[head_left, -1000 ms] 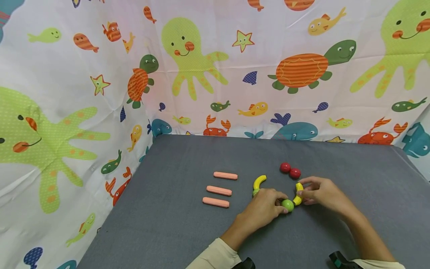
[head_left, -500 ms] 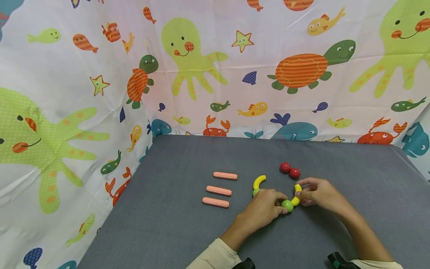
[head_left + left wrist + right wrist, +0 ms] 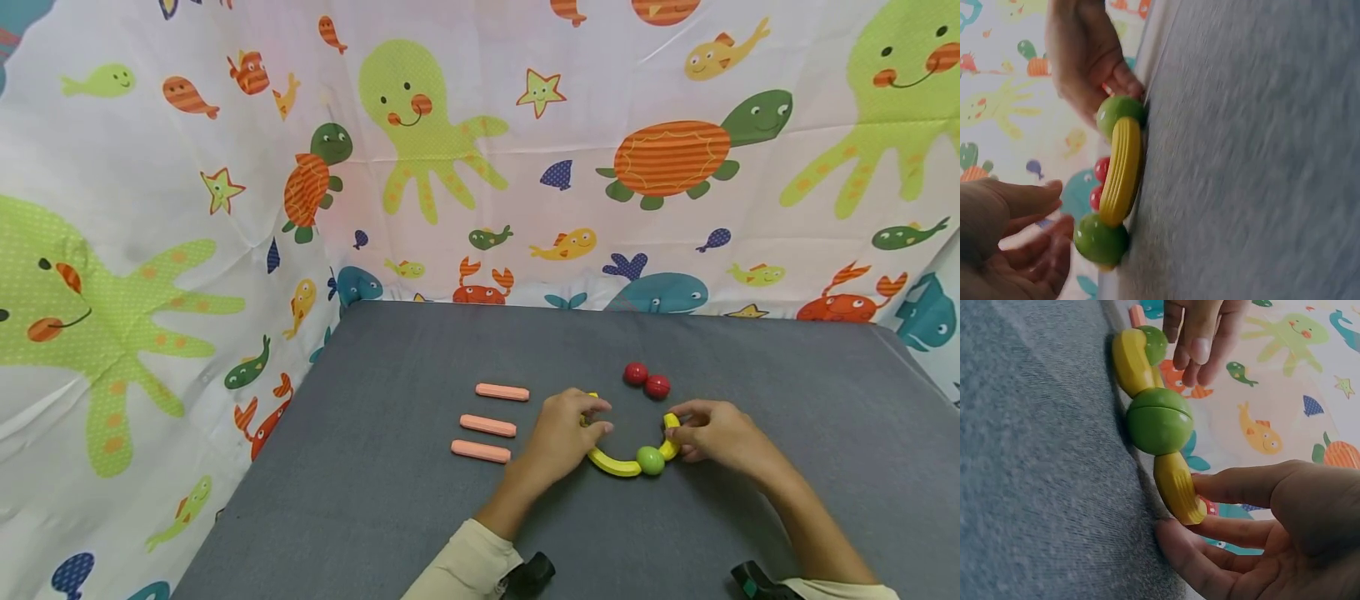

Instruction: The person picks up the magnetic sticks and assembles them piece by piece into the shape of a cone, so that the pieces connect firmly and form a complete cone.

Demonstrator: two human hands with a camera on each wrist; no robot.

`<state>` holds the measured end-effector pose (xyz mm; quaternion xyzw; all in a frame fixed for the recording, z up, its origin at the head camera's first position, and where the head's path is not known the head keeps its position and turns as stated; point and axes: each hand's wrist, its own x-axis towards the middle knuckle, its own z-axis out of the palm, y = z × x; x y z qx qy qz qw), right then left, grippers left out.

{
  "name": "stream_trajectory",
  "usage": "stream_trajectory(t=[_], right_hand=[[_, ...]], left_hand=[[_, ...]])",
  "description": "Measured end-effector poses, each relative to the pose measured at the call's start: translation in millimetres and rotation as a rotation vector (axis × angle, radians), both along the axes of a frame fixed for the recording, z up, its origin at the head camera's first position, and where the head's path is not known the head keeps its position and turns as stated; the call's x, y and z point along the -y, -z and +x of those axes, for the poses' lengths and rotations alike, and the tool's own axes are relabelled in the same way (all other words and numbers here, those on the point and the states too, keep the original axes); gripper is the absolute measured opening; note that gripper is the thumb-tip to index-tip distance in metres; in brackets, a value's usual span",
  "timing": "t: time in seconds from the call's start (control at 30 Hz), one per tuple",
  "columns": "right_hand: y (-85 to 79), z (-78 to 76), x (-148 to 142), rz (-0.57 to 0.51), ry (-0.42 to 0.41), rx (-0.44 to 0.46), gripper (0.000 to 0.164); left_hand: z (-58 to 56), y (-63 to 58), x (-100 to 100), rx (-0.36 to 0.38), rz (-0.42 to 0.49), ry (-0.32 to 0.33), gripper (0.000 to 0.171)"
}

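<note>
Toy yellow bananas and green balls form a U-shaped curve on the grey cloth. My right hand [image 3: 723, 433] pinches the right banana [image 3: 1179, 487] between thumb and fingers; its lower end meets a green ball [image 3: 650, 461]. From that ball the middle banana [image 3: 617, 467] curves left to a second green ball [image 3: 1100, 240]. My left hand [image 3: 562, 433] hovers by this second ball, fingers loose and holding nothing, with a gap to the ball in the left wrist view. In the head view it hides that ball and most of the left banana [image 3: 593, 395].
Three pink toy sausages [image 3: 487, 426] lie in a column left of the curve. Beyond its open top, two red balls [image 3: 647, 381] lie side by side. A sea-animal curtain [image 3: 450, 167] hangs behind the table [image 3: 390, 500].
My left hand has let go of the green ball between the middle and right bananas and moved up and left. The right banana, gripped by my right hand, has come against that ball.
</note>
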<state>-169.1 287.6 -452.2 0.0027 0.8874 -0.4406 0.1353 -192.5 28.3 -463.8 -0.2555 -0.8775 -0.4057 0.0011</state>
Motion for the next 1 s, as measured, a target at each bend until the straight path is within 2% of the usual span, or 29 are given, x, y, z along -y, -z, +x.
stream_trajectory(t=[0.13, 0.3, 0.4, 0.5, 0.73, 0.9, 1.0], right_hand=[[0.9, 0.2, 2.7, 0.106, -0.02, -0.018, 0.062], [2.1, 0.9, 7.2, 0.164, -0.015, -0.022, 0.066], [2.2, 1.4, 8.8, 0.146, -0.012, -0.03, 0.063], [2.2, 2.3, 9.7, 0.146, -0.007, -0.046, 0.058], [5.6, 3.0, 10.3, 0.193, -0.004, -0.128, 0.037], [7.6, 1.7, 13.6, 0.214, -0.033, -0.188, 0.031], [7.5, 0.7, 15.8, 0.222, -0.039, -0.189, 0.029]], left_hand=[[-4.4, -1.3, 6.7, 0.064, -0.09, -0.068, 0.037], [-7.6, 0.8, 9.9, 0.136, -0.126, -0.047, 0.048], [-7.8, 1.7, 10.6, 0.155, -0.137, -0.018, 0.049], [-7.4, 2.4, 11.3, 0.16, -0.123, 0.002, 0.043], [-5.3, 3.1, 10.2, 0.198, -0.116, 0.006, 0.031], [-4.0, 4.5, 7.2, 0.209, -0.123, 0.015, 0.03], [-2.8, 6.0, 5.2, 0.197, -0.116, 0.019, 0.029]])
